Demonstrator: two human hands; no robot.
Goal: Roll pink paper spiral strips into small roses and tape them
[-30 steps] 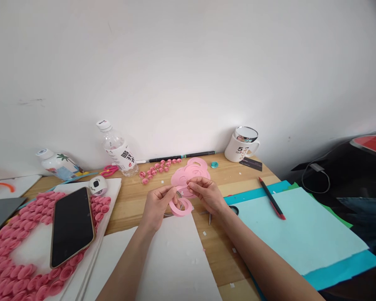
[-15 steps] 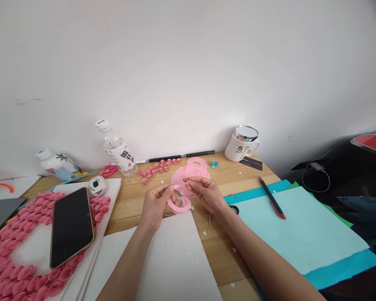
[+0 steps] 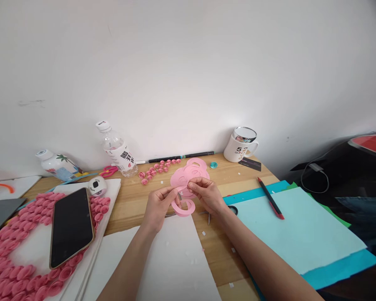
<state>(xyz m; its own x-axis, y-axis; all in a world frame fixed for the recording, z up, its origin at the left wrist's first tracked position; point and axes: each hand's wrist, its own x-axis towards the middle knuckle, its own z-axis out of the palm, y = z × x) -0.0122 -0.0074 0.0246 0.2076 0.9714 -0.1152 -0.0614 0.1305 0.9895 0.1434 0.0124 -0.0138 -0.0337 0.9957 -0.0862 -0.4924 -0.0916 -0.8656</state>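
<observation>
Between my hands hangs a pink paper spiral [image 3: 184, 212], its loops drooping over the table. My left hand [image 3: 158, 205] pinches one part of it between thumb and fingers. The fingertips of my right hand [image 3: 206, 193] are closed together at the spiral's upper end; the bit between them is mostly hidden. Behind the hands lies a pile of flat pink paper spirals [image 3: 188, 171]. Rolled pink paper roses [image 3: 156, 167] sit in a loose group to its left, and a teal paper roll [image 3: 213, 165] lies to its right.
At left a phone [image 3: 72, 228] rests on pink paper roses [image 3: 9, 255] covering a board. A plastic bottle [image 3: 120, 154] and a white mug [image 3: 236, 148] stand by the wall. A pen [image 3: 270, 198] lies on pale blue sheets [image 3: 301, 230]. White paper [image 3: 172, 259] lies in front.
The spiral's hanging loops have shifted slightly right and down and turned. My left hand has moved a little right with its pinch; the right hand stays nearly in place.
</observation>
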